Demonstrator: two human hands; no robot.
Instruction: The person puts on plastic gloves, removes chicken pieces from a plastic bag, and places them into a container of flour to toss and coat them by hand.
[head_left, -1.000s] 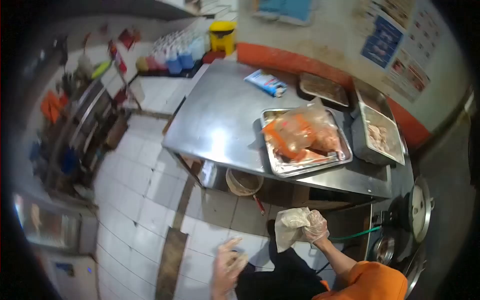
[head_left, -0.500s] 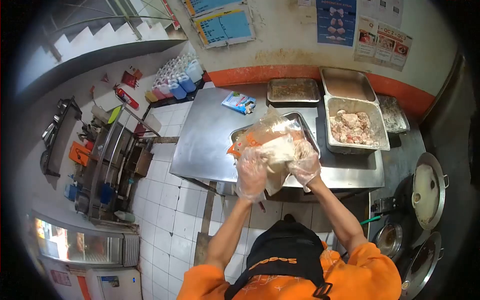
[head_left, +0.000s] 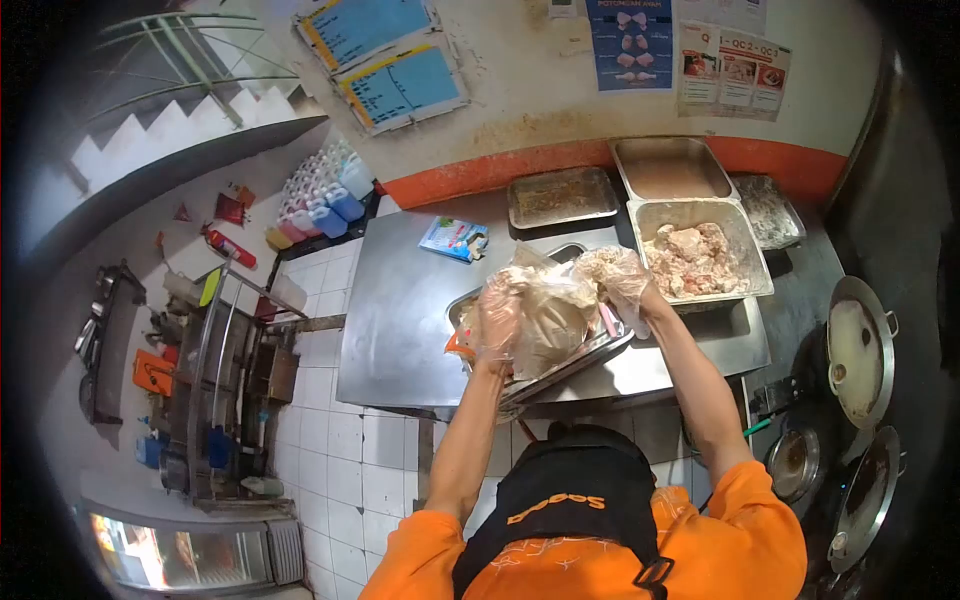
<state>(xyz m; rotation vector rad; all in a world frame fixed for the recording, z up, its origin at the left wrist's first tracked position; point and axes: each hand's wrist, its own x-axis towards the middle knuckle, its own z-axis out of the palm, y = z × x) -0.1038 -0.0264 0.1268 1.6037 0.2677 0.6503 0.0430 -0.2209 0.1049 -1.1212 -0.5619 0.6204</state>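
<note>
Both hands wear clear plastic gloves. My left hand (head_left: 500,318) is closed on the left side of a pale, cloudy plastic bag (head_left: 552,318). The bag's upper right side is gripped by my right hand (head_left: 612,280), near the tub of meat. Beneath the bag lies a metal tray (head_left: 580,372), partly hidden by the bag and my hands. An orange-printed wrapper (head_left: 459,346) shows at the tray's left side. To the right stands a metal tub (head_left: 688,298) holding pieces of coated raw meat (head_left: 695,258).
On the steel table (head_left: 385,320) are a blue-and-white packet (head_left: 453,239) and a shallow tray (head_left: 562,200). Another metal tub (head_left: 672,168) stands behind the meat. Large pans (head_left: 860,350) are at the right; coloured jugs (head_left: 325,215) stand at the back left.
The bag has been lifted and turned, and now hangs between my hands over the tray. My right hand has moved up towards the meat tub. The head view has shifted slightly.
</note>
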